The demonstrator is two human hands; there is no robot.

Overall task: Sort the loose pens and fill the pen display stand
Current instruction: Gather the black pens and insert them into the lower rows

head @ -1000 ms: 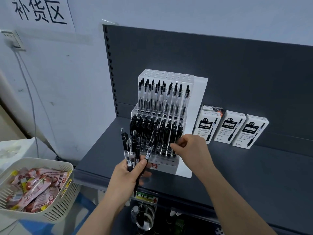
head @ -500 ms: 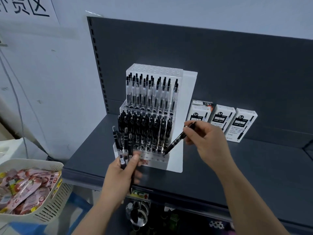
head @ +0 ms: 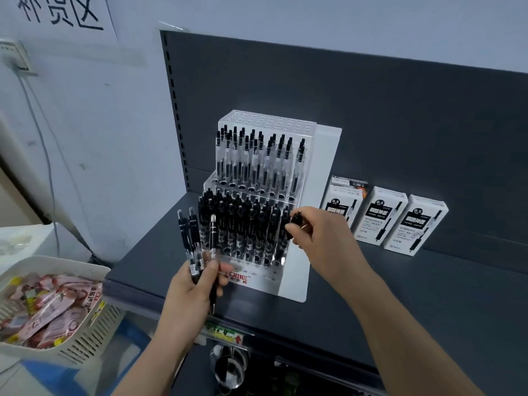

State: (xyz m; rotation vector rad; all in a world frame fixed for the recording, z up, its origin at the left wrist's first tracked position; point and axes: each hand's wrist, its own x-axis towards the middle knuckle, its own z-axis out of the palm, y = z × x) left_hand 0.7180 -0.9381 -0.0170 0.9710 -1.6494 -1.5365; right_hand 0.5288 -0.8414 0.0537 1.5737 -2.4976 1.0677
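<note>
The pen display stand [head: 324, 167] looks mostly full, so the job seems far along but not done. Just past the fingers of the right hand [head: 320, 238], the low step is packed with black pens. Above that hand, the middle step holds a row of see-through pens. The top step [head: 268, 122], higher up, has only bare holes. The front holes [head: 257, 267], between the 2 hands, look bare too. The right hand pinches the top of 1 black pen [head: 297, 217] with curled fingers, at the end of the low row nearest to it. I cannot tell if the tip is in a hole yet. The left hand [head: 190, 295] grips the loose pens [head: 194, 238] in a bunch, tips down, just in front of the stand. I see at least 3 of them, and they need a place. 1 of them has a shiny top and may belong somewhere else. To the outer side of the right hand, 3 white boxes [head: 380, 218] stand near the stand, with 1 more box behind. They are not in the way. Far to the outer side of the left hand sits a basket [head: 57, 260] of pink packets, off the dark shelf [head: 428, 295]. The pens in the low row stand so close together that they could get bumped.
</note>
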